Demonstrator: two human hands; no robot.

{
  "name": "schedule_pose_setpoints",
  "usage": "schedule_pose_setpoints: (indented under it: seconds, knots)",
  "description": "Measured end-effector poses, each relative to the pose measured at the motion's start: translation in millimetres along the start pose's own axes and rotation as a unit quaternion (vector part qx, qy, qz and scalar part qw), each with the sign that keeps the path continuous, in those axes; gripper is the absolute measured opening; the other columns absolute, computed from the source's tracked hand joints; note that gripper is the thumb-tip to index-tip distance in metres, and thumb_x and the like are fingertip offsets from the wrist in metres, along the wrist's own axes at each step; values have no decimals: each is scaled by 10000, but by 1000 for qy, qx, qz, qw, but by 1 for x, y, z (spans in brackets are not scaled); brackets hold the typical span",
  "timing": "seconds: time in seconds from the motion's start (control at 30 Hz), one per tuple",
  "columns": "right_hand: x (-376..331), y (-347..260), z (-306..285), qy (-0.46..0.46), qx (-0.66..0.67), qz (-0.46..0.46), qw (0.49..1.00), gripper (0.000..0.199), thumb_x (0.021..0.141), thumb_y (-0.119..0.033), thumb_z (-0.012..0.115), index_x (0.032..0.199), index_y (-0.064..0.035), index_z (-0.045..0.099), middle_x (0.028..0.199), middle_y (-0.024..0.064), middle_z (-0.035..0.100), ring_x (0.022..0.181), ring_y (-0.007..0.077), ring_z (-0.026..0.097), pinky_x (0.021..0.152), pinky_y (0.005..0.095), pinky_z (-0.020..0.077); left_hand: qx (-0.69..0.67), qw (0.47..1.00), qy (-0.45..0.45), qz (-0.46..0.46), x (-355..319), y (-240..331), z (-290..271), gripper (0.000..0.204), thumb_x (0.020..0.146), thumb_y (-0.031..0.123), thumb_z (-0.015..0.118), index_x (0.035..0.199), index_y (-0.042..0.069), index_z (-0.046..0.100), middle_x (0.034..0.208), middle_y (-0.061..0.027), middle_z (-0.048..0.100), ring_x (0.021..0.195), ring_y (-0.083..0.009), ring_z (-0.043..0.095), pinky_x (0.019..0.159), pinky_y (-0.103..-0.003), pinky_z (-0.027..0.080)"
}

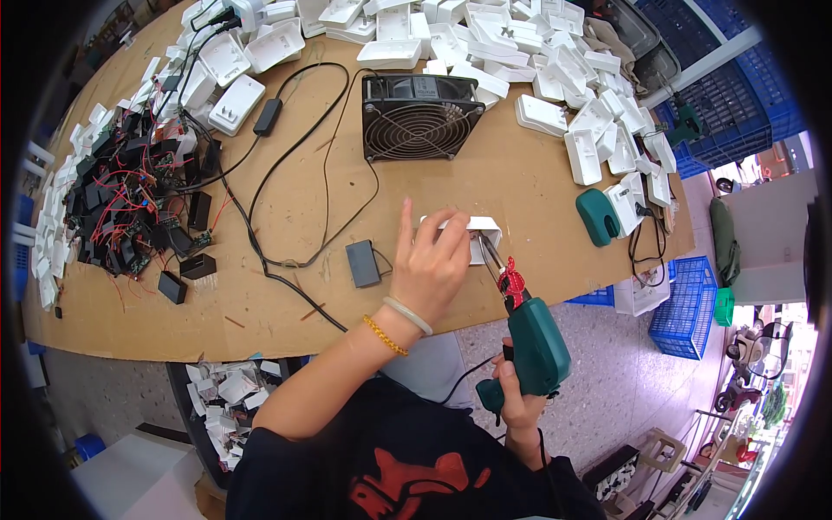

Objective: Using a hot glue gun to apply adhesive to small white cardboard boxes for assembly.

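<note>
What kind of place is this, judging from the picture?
Probably a small electronics assembly workshop. The right hand holds a green soldering gun at a white plastic casing under the left hand; piles of white casings and wired circuit boards cover the bench.

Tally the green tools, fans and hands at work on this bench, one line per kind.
Green soldering guns: 2, one in the right hand, gun, and one lying on the bench
Black fans: 1
Hands: 2, the left hand pressing a white casing
Total: 5
</note>
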State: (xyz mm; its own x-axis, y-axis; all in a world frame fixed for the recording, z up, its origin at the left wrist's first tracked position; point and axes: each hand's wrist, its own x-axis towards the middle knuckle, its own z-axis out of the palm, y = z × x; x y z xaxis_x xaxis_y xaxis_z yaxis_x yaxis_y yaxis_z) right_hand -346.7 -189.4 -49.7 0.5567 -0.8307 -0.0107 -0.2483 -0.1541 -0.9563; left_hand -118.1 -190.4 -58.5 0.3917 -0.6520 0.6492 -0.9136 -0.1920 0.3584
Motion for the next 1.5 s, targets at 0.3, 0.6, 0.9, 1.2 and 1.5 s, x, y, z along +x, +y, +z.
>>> schedule_pose_setpoints:
  seconds: [0.3,0.6,0.9,1.2,1.5]
  knots:
    - [0,5,0,1,-8,-22,1000,361,906,-100,570,1238,31,514,1125,125,594,755,131,573,689,277,485,0,1000,3,1,0,0,1,96,784,75,639,838,-1,664,1037,-42,583,1005,-202,579,1067,-573,352]
    - [-13,-35,-4,25,89,42,995,446,842,-244,635,1145,72,550,840,117,584,697,161,558,670,314,474,-3,1000,0,0,0,0,-1,95,778,70,633,837,2,663,1041,-43,583,1013,-200,581,1064,-580,351]
    - [-9,-34,-11,36,144,-24,989,408,865,-201,589,1162,75,542,756,69,564,689,156,551,754,353,489,13,1000,8,5,0,-2,0,110,741,62,690,833,41,633,1026,-23,586,993,-189,600,1060,-551,371]
    - [-5,-30,-23,97,124,-45,987,481,818,-265,627,1128,95,547,1180,261,606,581,141,536,761,343,509,-82,996,6,-29,24,-8,-36,230,790,234,725,868,30,651,1102,-97,608,1060,-279,590,997,-492,423]
    - [-6,-20,-25,128,163,-87,974,432,861,-210,615,1144,107,537,961,150,609,583,147,544,975,440,455,-98,898,-424,-72,49,-42,-49,642,678,440,815,1065,-26,600,887,-162,687,803,-309,671,732,-379,526]
